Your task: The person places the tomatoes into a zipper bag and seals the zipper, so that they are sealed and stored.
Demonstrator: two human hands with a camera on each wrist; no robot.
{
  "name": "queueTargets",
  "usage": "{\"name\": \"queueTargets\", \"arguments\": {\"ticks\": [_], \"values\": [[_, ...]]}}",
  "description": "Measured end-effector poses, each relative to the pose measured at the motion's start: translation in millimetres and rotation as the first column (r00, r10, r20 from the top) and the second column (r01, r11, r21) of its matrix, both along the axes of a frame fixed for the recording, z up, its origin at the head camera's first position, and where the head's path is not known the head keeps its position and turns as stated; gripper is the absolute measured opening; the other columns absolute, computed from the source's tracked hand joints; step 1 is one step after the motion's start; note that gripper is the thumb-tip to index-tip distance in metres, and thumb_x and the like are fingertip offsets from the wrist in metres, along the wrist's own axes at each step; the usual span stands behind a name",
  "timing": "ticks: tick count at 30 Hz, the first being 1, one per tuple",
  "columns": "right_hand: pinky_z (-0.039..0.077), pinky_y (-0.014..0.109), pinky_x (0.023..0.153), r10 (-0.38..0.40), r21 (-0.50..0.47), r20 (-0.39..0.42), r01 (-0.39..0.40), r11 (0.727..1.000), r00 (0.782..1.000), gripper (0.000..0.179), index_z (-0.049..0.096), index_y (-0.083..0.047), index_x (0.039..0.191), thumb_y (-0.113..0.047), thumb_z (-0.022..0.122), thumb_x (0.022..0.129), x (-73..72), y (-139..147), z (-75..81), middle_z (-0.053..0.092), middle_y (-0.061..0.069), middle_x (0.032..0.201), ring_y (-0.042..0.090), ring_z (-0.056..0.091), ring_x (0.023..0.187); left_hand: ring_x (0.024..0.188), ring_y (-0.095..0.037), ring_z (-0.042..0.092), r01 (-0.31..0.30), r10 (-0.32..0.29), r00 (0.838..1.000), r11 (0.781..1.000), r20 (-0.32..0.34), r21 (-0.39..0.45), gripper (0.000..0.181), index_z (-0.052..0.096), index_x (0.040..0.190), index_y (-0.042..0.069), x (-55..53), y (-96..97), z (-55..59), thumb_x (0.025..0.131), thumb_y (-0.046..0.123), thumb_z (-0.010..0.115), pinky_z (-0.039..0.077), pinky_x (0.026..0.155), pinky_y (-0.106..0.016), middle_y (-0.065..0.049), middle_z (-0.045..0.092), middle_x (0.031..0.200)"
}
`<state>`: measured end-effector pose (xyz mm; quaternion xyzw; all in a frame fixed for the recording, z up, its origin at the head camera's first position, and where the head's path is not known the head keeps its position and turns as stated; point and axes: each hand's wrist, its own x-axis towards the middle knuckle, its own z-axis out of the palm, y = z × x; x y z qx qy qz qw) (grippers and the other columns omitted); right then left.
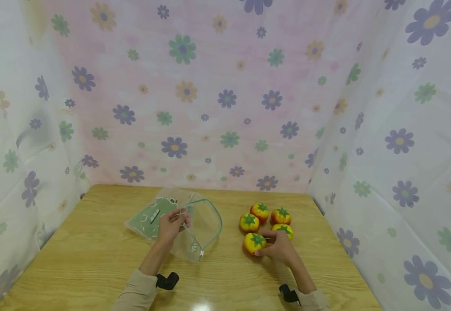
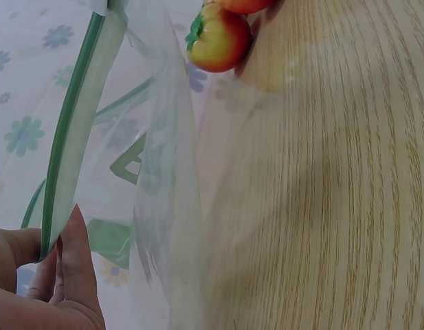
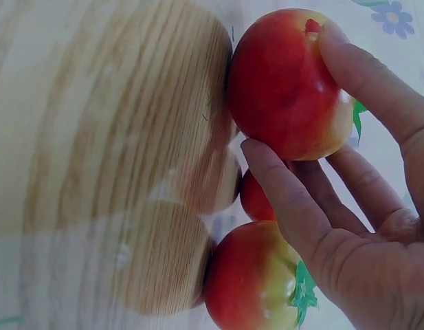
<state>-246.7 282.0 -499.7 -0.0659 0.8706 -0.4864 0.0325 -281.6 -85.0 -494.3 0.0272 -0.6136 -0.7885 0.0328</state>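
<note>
My left hand [image 1: 169, 226] pinches the rim of a clear zip bag [image 1: 210, 216] with a green edge and a zip slider; the bag's mouth gapes open to the right. In the left wrist view, thumb and finger hold the green zip strip [image 2: 64, 137]. My right hand [image 1: 281, 249] grips the nearest red-and-yellow tomato [image 1: 254, 243], which has a green leafy top. The right wrist view has the thumb on one side of this tomato [image 3: 287, 86] and a fingertip on the other. It sits at the table surface.
Several more tomatoes [image 1: 249, 223] stand close together just behind and beside my right hand. A green printed panel [image 1: 159, 216] of the bag lies on the wooden table [image 1: 93, 250] at left. Flower-patterned cloth [image 1: 210, 86] encloses the back and both sides.
</note>
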Motion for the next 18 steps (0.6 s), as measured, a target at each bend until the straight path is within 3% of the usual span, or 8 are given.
{"name": "queueTargets", "arguments": {"ticks": [10,18], "values": [[0.058,0.044,0.097,-0.020,-0.032,0.033,0.021,0.999,0.999,0.064,0.068,0.001,0.127,-0.011,0.095,0.070,5.9,-3,-7.3,0.068,0.017,0.129,0.035,0.066,0.117,0.071,-0.008,0.069,0.003,-0.002,1.000,0.999,0.019,-0.040,0.033,0.058,0.131,-0.013,4.4,-1.9,0.4,0.101,0.000,0.060,0.061,0.067,-0.020,-0.019,0.075,0.103],[0.059,0.045,0.095,0.059,-0.040,-0.018,-0.060,0.997,0.998,0.060,0.068,0.001,0.126,-0.009,0.093,0.072,9.3,-11,-3.7,0.067,0.019,0.130,0.037,0.065,0.115,0.071,-0.006,0.069,0.004,-0.004,1.000,0.999,0.003,-0.042,0.036,0.056,0.134,-0.013,3.1,-3.5,0.4,0.101,0.001,0.060,0.061,0.066,-0.019,-0.016,0.076,0.101]]}}
